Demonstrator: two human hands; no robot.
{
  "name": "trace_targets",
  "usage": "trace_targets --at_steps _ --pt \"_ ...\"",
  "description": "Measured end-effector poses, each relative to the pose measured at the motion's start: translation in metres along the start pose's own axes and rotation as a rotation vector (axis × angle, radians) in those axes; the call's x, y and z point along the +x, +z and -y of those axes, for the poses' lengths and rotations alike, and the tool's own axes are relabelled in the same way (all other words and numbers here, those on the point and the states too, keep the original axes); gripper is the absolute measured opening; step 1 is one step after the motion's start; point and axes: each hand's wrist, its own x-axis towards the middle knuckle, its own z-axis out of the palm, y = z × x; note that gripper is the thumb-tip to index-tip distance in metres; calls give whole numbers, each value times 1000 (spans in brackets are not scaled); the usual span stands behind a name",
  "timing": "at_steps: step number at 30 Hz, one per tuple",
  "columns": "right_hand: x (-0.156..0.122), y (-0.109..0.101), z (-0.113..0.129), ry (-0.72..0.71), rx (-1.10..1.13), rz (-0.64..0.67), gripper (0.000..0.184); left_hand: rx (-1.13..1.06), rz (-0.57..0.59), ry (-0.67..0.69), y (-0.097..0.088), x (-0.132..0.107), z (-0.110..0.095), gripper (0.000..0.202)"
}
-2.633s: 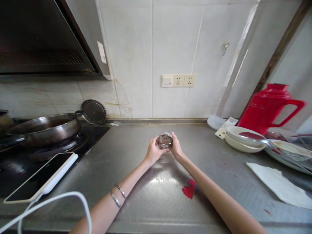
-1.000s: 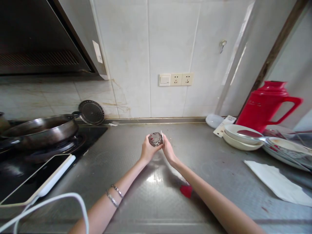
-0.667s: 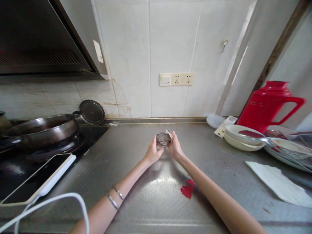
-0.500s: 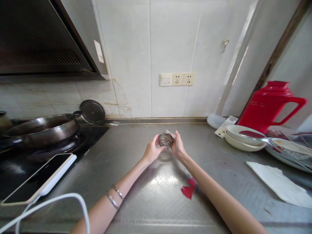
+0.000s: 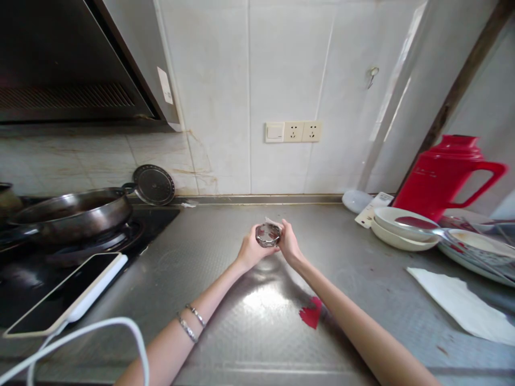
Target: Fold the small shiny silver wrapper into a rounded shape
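Note:
A small clear glass [image 5: 268, 235] with a faceted rim is held above the steel counter, its round opening facing me. My left hand [image 5: 250, 249] is wrapped around its left side and underside. On the other side, my right hand [image 5: 289, 245] is closed against the glass. A bit of white tissue [image 5: 272, 221] shows at the glass's upper edge beside my right fingers; most of it is hidden. Below my right forearm a red paper-like piece [image 5: 310, 312] lies on the counter.
On the left, a steel pan [image 5: 76, 214] sits on the black stove, with a phone [image 5: 66, 295] and white cable [image 5: 124, 321] in front. To the right are stacked white bowls [image 5: 402, 236], a red thermos [image 5: 446, 177] and a white paper sheet [image 5: 458, 303].
The glass and both hands have shifted slightly left and down. The glass has turned so that its opening shows more fully. Things on the counter have stayed put.

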Motion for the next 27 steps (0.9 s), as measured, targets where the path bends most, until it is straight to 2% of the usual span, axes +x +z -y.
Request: trace_targets --at_steps 5,9,13,17,22,27 --pt "-3 4 -8 -98 -127 10 52 44 -161 1 1 2 9 78" --pt "-13 9 -9 -116 -198 46 48 40 -230 -56 0 6 17 74" --pt "-24 15 -1 -172 -341 55 36 27 -249 -117 -4 8 18 69" --pt "-25 16 3 -218 -369 79 32 7 -228 -97 -6 8 17 67" --pt "-13 1 -8 -183 -386 -92 28 -35 -241 -100 -10 12 20 71" --pt "8 -26 -13 -119 -416 -145 30 -101 -282 -119 -20 21 28 65"
